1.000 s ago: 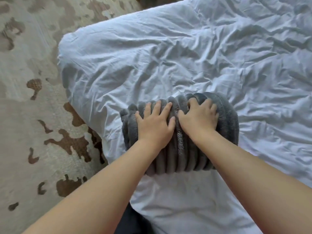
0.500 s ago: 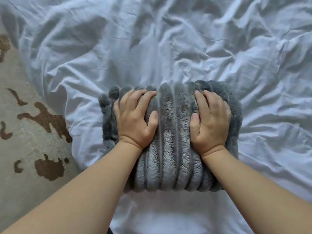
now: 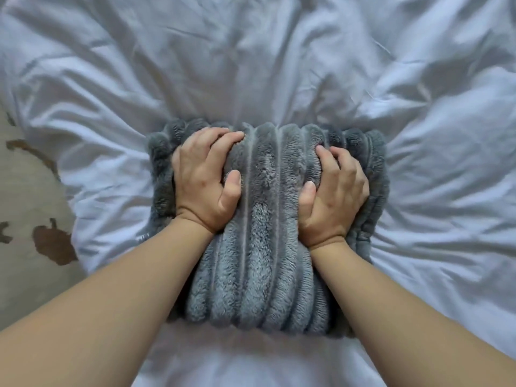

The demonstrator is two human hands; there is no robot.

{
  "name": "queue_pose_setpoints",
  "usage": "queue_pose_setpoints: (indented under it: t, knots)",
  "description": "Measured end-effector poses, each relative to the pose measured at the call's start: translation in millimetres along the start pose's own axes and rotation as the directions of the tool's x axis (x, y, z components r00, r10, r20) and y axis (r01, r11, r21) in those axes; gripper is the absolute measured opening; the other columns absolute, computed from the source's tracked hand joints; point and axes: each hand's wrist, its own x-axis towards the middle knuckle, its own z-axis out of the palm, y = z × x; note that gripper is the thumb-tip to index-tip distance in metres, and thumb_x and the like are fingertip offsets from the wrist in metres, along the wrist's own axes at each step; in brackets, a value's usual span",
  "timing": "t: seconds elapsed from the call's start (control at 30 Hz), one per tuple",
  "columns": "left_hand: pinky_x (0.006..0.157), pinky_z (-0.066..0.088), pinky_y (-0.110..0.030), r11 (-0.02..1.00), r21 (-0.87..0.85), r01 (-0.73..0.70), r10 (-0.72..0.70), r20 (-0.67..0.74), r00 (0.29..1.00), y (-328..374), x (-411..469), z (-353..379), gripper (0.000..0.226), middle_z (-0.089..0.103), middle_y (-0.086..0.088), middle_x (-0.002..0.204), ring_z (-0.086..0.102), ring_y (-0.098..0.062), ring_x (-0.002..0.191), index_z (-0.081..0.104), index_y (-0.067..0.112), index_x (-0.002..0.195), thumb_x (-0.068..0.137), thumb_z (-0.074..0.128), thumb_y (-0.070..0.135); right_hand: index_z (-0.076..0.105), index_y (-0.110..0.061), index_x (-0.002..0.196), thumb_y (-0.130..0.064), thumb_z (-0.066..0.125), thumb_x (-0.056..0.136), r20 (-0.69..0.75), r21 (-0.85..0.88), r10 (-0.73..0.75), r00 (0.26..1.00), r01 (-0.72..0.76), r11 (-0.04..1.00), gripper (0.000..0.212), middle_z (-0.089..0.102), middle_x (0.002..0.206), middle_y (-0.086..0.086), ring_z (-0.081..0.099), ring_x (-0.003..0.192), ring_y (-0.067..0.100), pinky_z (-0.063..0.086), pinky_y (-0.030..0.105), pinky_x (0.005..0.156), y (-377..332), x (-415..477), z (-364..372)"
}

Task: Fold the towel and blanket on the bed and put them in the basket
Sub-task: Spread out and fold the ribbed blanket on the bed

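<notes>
A grey ribbed plush blanket (image 3: 268, 247), folded into a thick bundle, lies on the white bed sheet (image 3: 251, 65) in the middle of the view. My left hand (image 3: 205, 180) grips its left part, fingers curled into the pile and thumb pressed in. My right hand (image 3: 333, 194) grips its right part the same way. The middle ribs bulge up between the two hands. No towel and no basket are in view.
The rumpled white sheet spreads on all sides of the bundle. At the left edge the bed ends, and a beige carpet (image 3: 28, 219) with brown blotches lies below it.
Both hands went from lying flat on the blanket to moving apart and digging their fingers in, squeezing the bundle. The view has come closer over the bed, with less carpet showing.
</notes>
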Motion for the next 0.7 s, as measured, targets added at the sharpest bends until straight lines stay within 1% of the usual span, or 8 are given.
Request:
queue_pose_setpoints:
  t: [0.1, 0.23, 0.33, 0.53, 0.7]
  knots:
    - [0.099, 0.037, -0.048, 1.0, 0.004, -0.023, 0.023, -0.023, 0.999, -14, 1, 18, 0.056, 0.061, -0.016, 0.119, 0.053, -0.035, 0.115, 0.063, 0.005, 0.118, 0.084, 0.031, 0.037, 0.062, -0.003, 0.121, -0.033, 0.032, 0.083, -0.027, -0.011, -0.035, 0.999, 0.034, 0.999, 0.057, 0.061, 0.12, 0.02, 0.043, 0.117, 0.028, 0.036, 0.045, 0.099, 11, -1, 22]
    - [0.097, 0.039, -0.05, 0.999, 0.021, -0.032, 0.033, -0.021, 0.999, -26, 6, 40, 0.057, 0.061, -0.021, 0.115, 0.055, -0.041, 0.11, 0.064, 0.0, 0.114, 0.083, 0.031, 0.034, 0.06, -0.002, 0.123, -0.034, 0.029, 0.084, 0.0, -0.037, -0.045, 0.999, 0.045, 0.998, 0.059, 0.059, 0.122, 0.021, 0.041, 0.117, 0.028, 0.036, 0.047, 0.1, 20, 4, 49]
    - [0.097, 0.039, -0.049, 1.0, 0.013, -0.014, 0.014, -0.009, 1.0, -19, 10, 32, 0.057, 0.062, -0.02, 0.116, 0.055, -0.041, 0.111, 0.064, 0.001, 0.115, 0.083, 0.031, 0.035, 0.061, -0.003, 0.124, -0.035, 0.029, 0.084, -0.003, -0.026, -0.044, 0.999, 0.044, 0.999, 0.06, 0.059, 0.123, 0.02, 0.04, 0.118, 0.027, 0.036, 0.047, 0.1, 17, 7, 40]
    - [0.099, 0.035, -0.041, 0.999, -0.006, -0.031, 0.031, -0.048, 0.998, -19, 8, 26, 0.057, 0.061, -0.018, 0.117, 0.052, -0.033, 0.112, 0.063, 0.003, 0.117, 0.084, 0.03, 0.036, 0.062, -0.004, 0.122, -0.035, 0.029, 0.084, -0.068, -0.02, -0.017, 0.998, 0.016, 1.0, 0.059, 0.06, 0.121, 0.018, 0.043, 0.116, 0.027, 0.038, 0.048, 0.1, 11, 4, 32]
    - [0.099, 0.033, -0.038, 0.999, 0.016, -0.046, 0.047, -0.051, 0.998, -28, 10, 38, 0.057, 0.061, -0.019, 0.115, 0.053, -0.034, 0.111, 0.063, 0.002, 0.116, 0.085, 0.029, 0.035, 0.062, -0.005, 0.122, -0.035, 0.028, 0.084, -0.041, -0.046, -0.036, 0.999, 0.034, 0.998, 0.06, 0.06, 0.122, 0.018, 0.054, 0.115, 0.036, 0.039, 0.049, 0.099, 13, 8, 44]
